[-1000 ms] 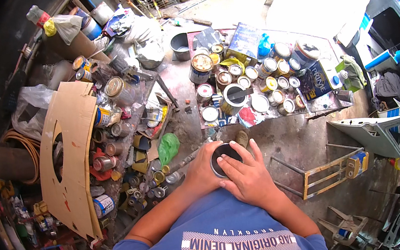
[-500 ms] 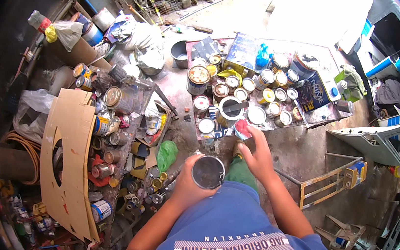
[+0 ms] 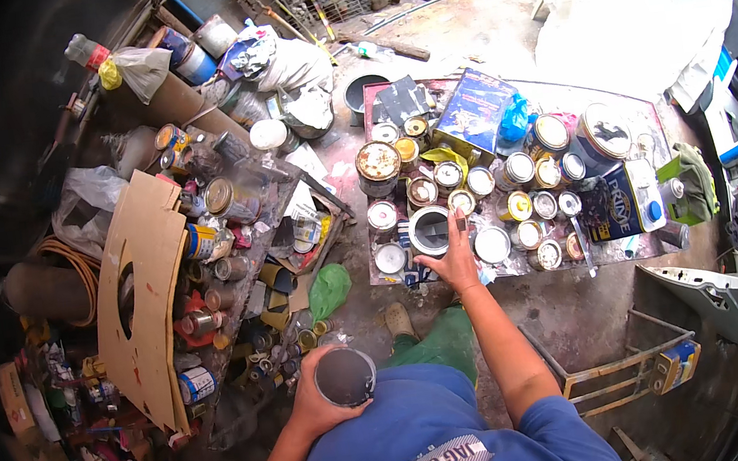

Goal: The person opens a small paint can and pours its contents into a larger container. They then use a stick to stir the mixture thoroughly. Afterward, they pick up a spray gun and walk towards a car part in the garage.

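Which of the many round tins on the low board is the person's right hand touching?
The open white tin near the board's front left. The right hand rests on its rim; the neighbouring tins are smaller and lidded.

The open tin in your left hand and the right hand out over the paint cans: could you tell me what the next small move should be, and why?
Probably close the right hand on the white open can and lift it. The fingers already rest at its rim, while the left hand holds the dark tin upright near the body, open top up.

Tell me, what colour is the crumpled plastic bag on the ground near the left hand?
The plastic bag is bright green, seen in the head view.
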Demonstrator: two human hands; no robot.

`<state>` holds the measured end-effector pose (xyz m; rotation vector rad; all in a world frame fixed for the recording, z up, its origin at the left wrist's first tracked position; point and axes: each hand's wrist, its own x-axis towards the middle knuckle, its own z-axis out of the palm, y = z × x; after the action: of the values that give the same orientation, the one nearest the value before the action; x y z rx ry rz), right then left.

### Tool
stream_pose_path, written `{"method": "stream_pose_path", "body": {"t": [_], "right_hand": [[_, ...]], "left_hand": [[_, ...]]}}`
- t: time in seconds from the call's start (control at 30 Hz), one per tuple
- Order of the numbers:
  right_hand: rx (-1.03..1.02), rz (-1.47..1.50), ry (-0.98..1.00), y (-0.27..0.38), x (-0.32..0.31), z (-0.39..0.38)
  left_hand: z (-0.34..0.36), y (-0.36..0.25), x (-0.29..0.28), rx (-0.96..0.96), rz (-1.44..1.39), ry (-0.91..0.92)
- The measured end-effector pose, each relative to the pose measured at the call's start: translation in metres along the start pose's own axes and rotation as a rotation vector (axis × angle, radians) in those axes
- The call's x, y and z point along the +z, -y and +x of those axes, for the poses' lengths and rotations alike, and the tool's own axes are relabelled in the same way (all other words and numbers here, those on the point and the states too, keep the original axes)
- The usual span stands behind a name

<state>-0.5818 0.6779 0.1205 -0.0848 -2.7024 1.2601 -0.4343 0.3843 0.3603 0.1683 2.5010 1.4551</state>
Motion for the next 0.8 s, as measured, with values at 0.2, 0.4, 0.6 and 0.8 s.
{"method": "stream_pose_path", "body": {"t": [0.2, 0.4, 0.6, 0.8], "right_hand": [[0.065, 0.055, -0.045, 0.007, 0.003, 0.003], [-0.108, -0.048, -0.048, 0.021, -0.029, -0.025], [-0.109, -0.102, -0.061, 0.044, -0.101, -0.074], [-0.121, -0.208, -0.205, 0.08, -0.135, -0.085]], "left_hand": [[-0.001, -0.003, 0.011, -0.061, -0.005, -0.055], [0.005, 0.003, 0.015, -0.042, -0.041, -0.044], [0.015, 0.015, 0.01, 0.029, -0.083, 0.012], [0.036, 0.019, 0.004, 0.062, -0.079, 0.133]]}}
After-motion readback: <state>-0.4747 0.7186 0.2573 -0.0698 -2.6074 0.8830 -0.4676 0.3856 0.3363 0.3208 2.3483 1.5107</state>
